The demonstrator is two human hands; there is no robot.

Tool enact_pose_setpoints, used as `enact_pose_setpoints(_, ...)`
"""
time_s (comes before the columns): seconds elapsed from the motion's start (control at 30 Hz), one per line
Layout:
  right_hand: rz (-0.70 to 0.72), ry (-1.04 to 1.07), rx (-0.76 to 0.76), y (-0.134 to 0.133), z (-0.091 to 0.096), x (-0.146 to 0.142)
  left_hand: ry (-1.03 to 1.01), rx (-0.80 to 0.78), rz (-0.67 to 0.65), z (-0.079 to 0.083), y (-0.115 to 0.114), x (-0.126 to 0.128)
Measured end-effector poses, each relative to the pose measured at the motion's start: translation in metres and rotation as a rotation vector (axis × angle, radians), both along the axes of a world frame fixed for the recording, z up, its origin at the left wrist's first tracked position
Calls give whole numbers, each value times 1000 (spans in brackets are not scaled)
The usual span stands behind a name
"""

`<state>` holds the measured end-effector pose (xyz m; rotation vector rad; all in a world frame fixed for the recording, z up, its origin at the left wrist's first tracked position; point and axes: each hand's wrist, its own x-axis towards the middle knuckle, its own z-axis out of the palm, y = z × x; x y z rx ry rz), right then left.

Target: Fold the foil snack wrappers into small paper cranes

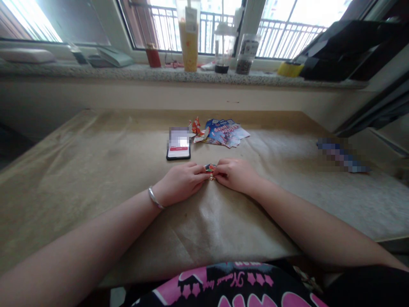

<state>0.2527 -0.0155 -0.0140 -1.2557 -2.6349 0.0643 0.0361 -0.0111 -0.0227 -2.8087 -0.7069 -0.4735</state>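
Between both hands, low over the table's near middle, is a small piece of colourful printed paper (211, 168) in red, green and blue. My left hand (183, 181), with a silver bangle (155, 198) at the wrist, pinches its left side. From the right, my right hand (236, 174) is closed on the other side of it. Fingers cover most of the paper, so its full shape is hidden. Just beyond the left hand lies a phone (179, 152) with its screen lit. Past the hands sit a crumpled or folded orange-and-white paper piece (197, 128) and several blue printed sheets (223, 132).
A tan cover (121, 157) is spread over the table. At the right edge lies a blurred blue-and-pink item (341, 155). Along the granite windowsill (128, 73) stand a tall yellow-filled container (189, 47), a red jar (153, 56), clear bottles and a black bag (335, 55).
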Motion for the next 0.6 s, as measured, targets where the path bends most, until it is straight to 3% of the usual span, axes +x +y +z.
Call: enact_pose_setpoints(0.6, 32, -87, 43, -4, 0, -1, 46, 7, 38, 4, -6, 4)
